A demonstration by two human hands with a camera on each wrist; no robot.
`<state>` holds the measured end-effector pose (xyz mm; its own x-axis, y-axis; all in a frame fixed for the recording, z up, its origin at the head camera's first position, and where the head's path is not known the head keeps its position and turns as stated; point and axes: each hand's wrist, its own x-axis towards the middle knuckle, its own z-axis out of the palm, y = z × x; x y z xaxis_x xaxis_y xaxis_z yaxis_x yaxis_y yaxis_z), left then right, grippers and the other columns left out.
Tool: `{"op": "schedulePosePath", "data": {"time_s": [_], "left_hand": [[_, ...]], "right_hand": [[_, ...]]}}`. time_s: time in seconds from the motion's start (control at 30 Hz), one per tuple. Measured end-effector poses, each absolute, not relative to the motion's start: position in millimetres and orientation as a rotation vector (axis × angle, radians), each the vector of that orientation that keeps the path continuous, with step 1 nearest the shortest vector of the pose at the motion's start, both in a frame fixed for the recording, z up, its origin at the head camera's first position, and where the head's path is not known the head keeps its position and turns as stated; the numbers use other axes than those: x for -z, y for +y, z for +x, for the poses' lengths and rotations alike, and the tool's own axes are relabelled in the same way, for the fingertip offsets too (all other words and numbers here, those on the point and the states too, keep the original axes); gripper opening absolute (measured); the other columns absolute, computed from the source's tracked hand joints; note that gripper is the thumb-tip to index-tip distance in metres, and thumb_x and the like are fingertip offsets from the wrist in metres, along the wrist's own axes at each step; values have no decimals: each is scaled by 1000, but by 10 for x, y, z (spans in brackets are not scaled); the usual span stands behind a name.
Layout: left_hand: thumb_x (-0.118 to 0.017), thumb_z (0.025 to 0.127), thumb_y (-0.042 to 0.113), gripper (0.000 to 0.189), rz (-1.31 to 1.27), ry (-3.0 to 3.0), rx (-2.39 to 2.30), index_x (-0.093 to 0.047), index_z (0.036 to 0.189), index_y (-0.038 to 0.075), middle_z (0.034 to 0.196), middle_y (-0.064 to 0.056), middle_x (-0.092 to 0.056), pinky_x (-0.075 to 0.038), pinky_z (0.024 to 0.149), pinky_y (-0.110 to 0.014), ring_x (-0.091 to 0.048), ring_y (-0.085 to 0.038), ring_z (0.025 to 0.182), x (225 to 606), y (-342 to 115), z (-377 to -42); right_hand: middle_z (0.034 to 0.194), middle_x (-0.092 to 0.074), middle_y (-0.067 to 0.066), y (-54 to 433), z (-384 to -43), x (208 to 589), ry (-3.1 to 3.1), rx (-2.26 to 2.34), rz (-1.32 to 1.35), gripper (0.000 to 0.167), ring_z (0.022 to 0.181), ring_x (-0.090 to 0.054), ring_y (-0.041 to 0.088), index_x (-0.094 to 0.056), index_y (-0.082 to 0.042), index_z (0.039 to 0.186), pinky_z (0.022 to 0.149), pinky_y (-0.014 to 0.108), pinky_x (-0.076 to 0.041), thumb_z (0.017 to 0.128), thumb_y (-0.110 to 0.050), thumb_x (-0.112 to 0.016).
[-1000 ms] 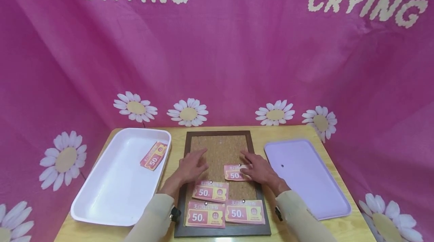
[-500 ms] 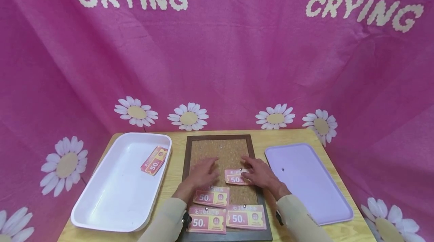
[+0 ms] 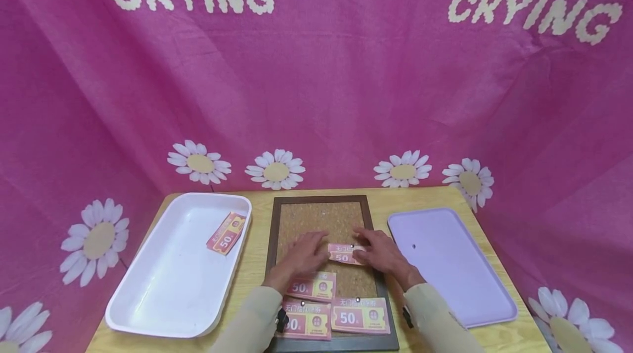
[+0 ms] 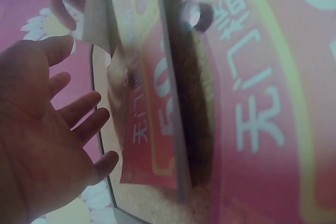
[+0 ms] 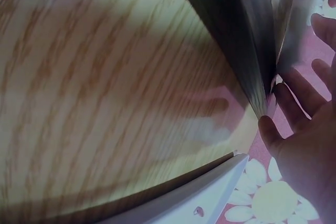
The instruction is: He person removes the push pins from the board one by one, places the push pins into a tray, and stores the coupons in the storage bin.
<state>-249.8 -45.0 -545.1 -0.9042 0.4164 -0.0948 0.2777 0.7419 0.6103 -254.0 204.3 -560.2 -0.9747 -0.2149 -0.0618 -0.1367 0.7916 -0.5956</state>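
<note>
Four paper coupons printed "50" lie on a dark-framed cork board point(image 3: 321, 218), with small metal pins point(image 3: 352, 246) at their top edges. My right hand point(image 3: 386, 254) is at the right end of the uppermost coupon point(image 3: 340, 254), its thumb over the print and its fingers loosely extended above. My left hand point(image 3: 304, 254) reaches to that coupon's left end, overlapping the coupon below point(image 3: 318, 286). In the left wrist view, the left fingers point(image 4: 86, 111) are spread and hold nothing; a silver pin point(image 4: 194, 15) shows on a coupon nearby. Two lower coupons point(image 3: 358, 317) lie side by side.
A deep white tray point(image 3: 163, 270) at the left holds loose coupons point(image 3: 227, 233). At the right lies a shallow purple tray point(image 3: 450, 270) with one small dark pin point(image 3: 414, 246). Both stand on the wooden table point(image 3: 378, 204) before a pink curtain point(image 3: 316, 94).
My left hand has moved right and slightly down, from the board's left side to the uppermost coupon's left end. The right hand stays close to its place. The head view has tilted slightly.
</note>
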Motion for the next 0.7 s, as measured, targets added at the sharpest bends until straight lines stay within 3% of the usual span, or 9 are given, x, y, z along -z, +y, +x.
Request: {"op": "schedulePosePath", "data": {"time_s": [0.2,0.43,0.7], "left_hand": [[-50,97,41,53,548,2733,-817,-38,147,28,152,-1,-40,-16,114,-60,-29,-29,144,5540,-383,-2490],[-54,93,42,54,564,2774,-743,-42,145,28,147,0,-45,-29,100,-49,-39,-23,133,5529,-287,-2488],[-58,92,40,55,583,2794,-670,-44,143,28,144,-1,-46,-30,94,-44,-40,-23,129,5528,-212,-2488]], "right_hand": [[129,-63,2,2035,-2532,5638,2916,881,-319,61,121,-53,27,-52,-21,139,104,51,-39,83,-35,-72],[130,-61,4,1997,-2551,5648,2944,850,-332,56,123,-51,28,-56,-20,135,105,51,-39,83,-35,-71],[128,-62,5,1962,-2548,5668,3002,786,-386,50,120,-53,28,-62,-18,128,104,48,-40,82,-35,-72]]}}
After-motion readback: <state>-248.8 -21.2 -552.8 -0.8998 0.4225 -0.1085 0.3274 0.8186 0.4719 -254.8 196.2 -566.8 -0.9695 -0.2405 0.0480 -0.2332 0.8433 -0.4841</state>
